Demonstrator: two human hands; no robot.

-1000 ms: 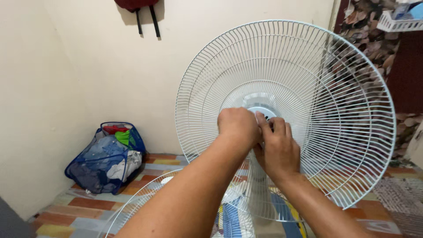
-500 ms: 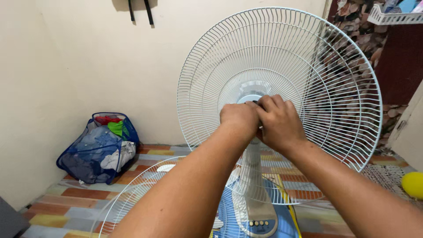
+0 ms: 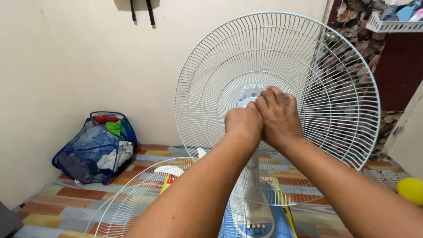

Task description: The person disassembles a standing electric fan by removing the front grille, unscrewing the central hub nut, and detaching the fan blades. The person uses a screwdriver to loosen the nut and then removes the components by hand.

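Two hands (image 3: 264,119), upright fan grille (image 3: 308,57) facing viewer

Head view. Left hand (image 3: 243,122) and right hand (image 3: 279,115), touching each other, close together at the hub of an upright rear fan guard (image 3: 282,57); what the fingers hold is hidden. A detached front fan guard (image 3: 132,200) lies on the tiled floor (image 3: 57,202), near left. A blue mesh laundry bag (image 3: 93,149) stands far left by the wall; a yellow ball (image 3: 410,190) at right.
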